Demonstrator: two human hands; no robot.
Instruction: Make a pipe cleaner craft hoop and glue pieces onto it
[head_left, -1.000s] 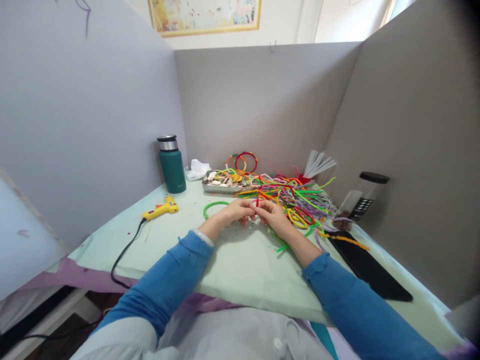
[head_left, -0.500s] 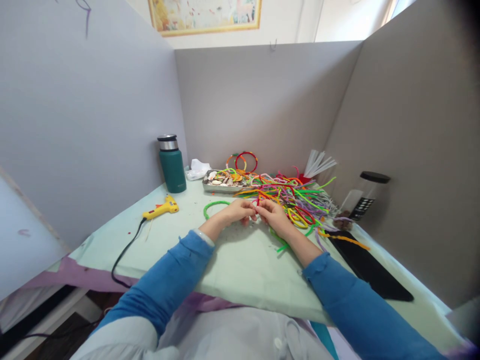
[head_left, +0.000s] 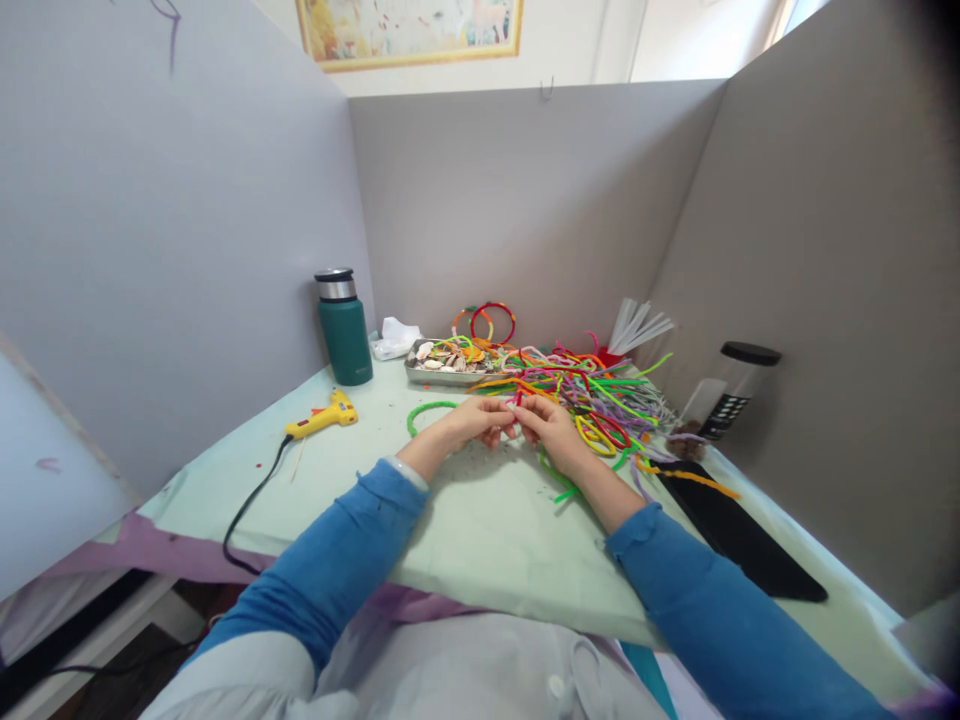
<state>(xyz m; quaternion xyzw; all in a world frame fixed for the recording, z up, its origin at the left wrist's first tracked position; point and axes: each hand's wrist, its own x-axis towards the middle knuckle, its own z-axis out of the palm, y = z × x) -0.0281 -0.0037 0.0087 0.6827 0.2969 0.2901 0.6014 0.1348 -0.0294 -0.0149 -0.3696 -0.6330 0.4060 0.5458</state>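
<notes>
My left hand (head_left: 480, 420) and my right hand (head_left: 549, 426) meet fingertip to fingertip over the table, both closed in a pinch. A short piece of red pipe cleaner (head_left: 519, 398) pokes up between the fingertips; most of it is hidden by the fingers. Left of my left hand curves a green pipe-cleaner ring (head_left: 421, 409), partly covered by that hand and wrist. Bright green pipe cleaners (head_left: 564, 482) lie below my right hand. Just beyond the hands spreads a tangled heap of coloured pipe cleaners (head_left: 592, 385).
At left lies a yellow glue gun (head_left: 324, 418) with a black cord, near a green bottle (head_left: 346, 335). A metal tray (head_left: 450, 377) holds shells. Behind stand finished-looking rings (head_left: 493, 306) and glue sticks (head_left: 634, 328). A clear jar (head_left: 739, 395) and black mat (head_left: 739, 535) are at right.
Both hands have shifted very slightly to the right, still pinched together. The red piece shows a little differently between the fingertips. Everything else on the table stays put.
</notes>
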